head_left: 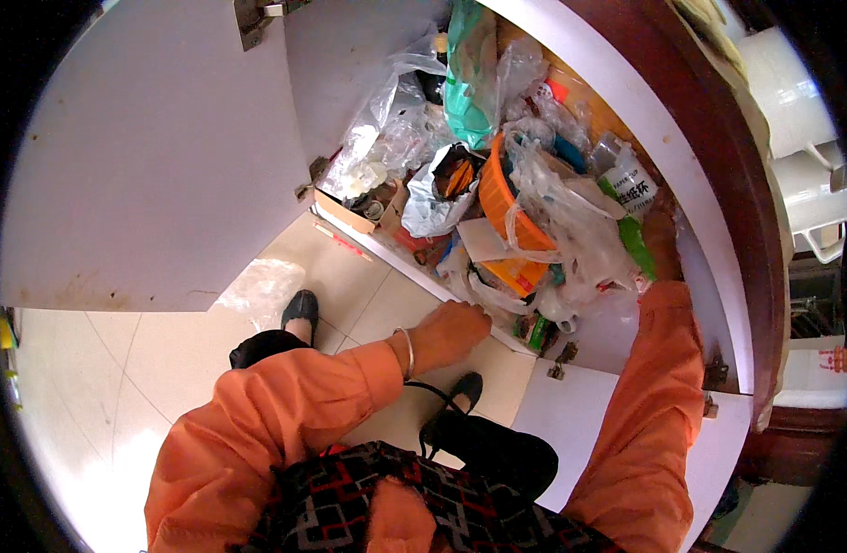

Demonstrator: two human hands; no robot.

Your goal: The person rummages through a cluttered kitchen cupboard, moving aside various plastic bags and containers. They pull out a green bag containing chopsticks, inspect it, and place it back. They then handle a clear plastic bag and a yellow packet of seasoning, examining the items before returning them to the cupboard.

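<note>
Cupboard (658, 111): upper middle to right of frame, doors open, stuffed w/ bags & odds and ends.
R hand (660, 241): deep in at right of frame, down by the side wall. Fingers mostly hidden, so can't tell if they're apart or gripping smth.
L hand (448, 336): mid-frame at the cupboard's front edge, fingers together & curled under. Can't tell if it's clamped on anything, prob just leaning there.
Cup packet (631, 186): white/green, right of frame, just above R hand. Green packet (634, 247) is right beside that hand too.
Risk #1: clear bag (571, 217) is draped over the orange basket (499, 189), so IMO a hard tug on it could drag the basket along & spill stuff.
Risk #2: pile's loose, so pulling smth from the right side might make the cup packet slide down.
Also around: teal bag (467, 92) up top, white bag (428, 207) left of the basket, shallow cardboard box (348, 212) at the left end.
In the way: L door (156, 157) takes up upper left, R door (575, 405) sits near the R forearm, lower right.
Floor: plastic bag (265, 288) by the L shoe (301, 307), lower left of centre, poss slip hazard if stepped on.
</note>
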